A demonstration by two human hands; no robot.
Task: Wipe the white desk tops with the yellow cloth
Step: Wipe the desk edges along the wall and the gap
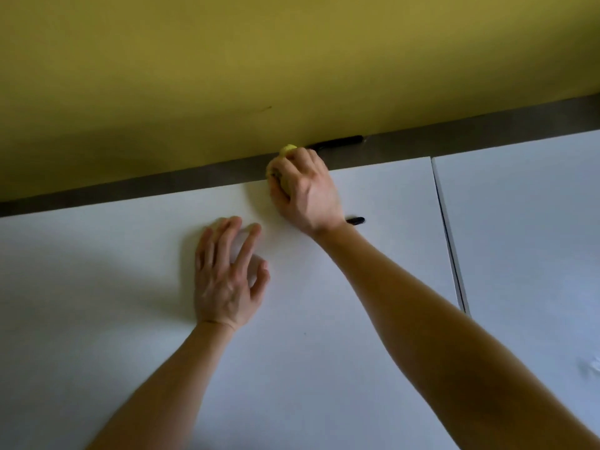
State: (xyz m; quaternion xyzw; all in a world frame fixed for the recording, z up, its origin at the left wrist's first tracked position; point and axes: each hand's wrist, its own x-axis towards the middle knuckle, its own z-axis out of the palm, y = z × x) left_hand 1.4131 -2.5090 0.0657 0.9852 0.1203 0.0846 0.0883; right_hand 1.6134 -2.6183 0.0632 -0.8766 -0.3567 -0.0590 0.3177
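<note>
My right hand [305, 186] is closed around the yellow cloth [285, 172], bunched into a ball so that only its top and left side show past my knuckles. I press it down at the far edge of the white desk [324, 287], where the top meets the grey strip [130, 190] under the yellow wall [227, 76]. My left hand [227, 277] lies nearer to me and to the left of the right one, holding nothing, fingers spread and tips on the desk; I judge that it braces me while I reach.

Just behind my right wrist, on its right side, a black pen [355, 220] pokes out on the desk. Beyond my knuckles, on the grey strip against the wall, lies another dark pen-like thing [337, 142]; it is too blurred to name for sure. Further right a thin seam splits this desk from the second desk [526, 238].

I judge that I am in the middle of wiping the far edge of the first top. The next stroke calls for sweeping along that edge or pulling back toward me, and for steering around the pen or lifting it first. The second desk waits after that.
</note>
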